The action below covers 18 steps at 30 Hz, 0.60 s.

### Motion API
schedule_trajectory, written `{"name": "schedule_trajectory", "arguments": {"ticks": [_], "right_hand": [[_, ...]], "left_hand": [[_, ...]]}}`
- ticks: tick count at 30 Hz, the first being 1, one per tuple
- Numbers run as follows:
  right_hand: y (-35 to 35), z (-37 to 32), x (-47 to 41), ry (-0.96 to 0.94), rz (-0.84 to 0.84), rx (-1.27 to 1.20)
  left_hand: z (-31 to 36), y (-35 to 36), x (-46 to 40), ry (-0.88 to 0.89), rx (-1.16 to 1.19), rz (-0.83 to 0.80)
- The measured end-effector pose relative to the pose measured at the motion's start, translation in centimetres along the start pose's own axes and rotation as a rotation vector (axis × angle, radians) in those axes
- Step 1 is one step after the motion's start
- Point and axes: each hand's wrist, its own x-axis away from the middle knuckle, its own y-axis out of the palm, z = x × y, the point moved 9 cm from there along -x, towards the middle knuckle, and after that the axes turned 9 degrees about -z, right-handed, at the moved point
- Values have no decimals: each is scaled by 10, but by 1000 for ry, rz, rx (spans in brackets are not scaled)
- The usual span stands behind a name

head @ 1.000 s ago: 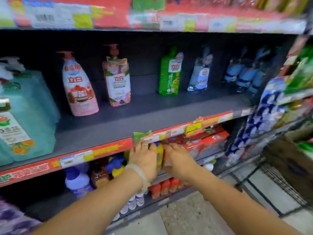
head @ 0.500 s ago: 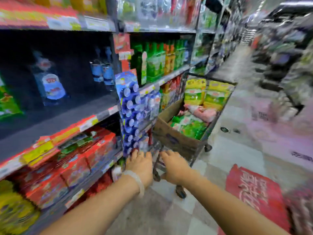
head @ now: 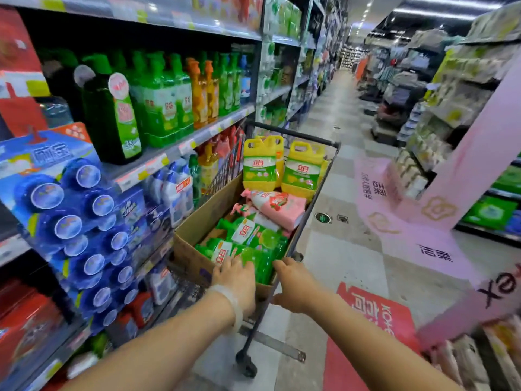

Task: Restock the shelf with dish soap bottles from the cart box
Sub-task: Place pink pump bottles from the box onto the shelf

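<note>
Both hands reaching into cart box (head: 194,230). Left hand (head: 235,280) fingers spread flat over green soap bottles (head: 253,244) at box's 6 o'clock end, no grip yet. Right hand (head: 293,289) loosely curled, empty, by cart rim. Best: curl round one bottle body, lift straight up past cardboard edge. Shelf (head: 180,148) at 10 o'clock, aisle open at 1.

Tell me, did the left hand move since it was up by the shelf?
Yes. The left hand left the shelf edge and swung right, down to the cardboard box in the cart, over green bottles.
</note>
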Motion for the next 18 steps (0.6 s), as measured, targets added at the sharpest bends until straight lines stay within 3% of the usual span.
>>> {"name": "schedule_trajectory", "arguments": {"ticks": [7, 18], "right_hand": [[-80, 62, -113, -3, 33, -25], [-88, 133, -259, -62, -131, -17]], "left_hand": [[7, -67, -134, 1, -6, -4], [8, -53, -275, -96, 48, -121]]}}
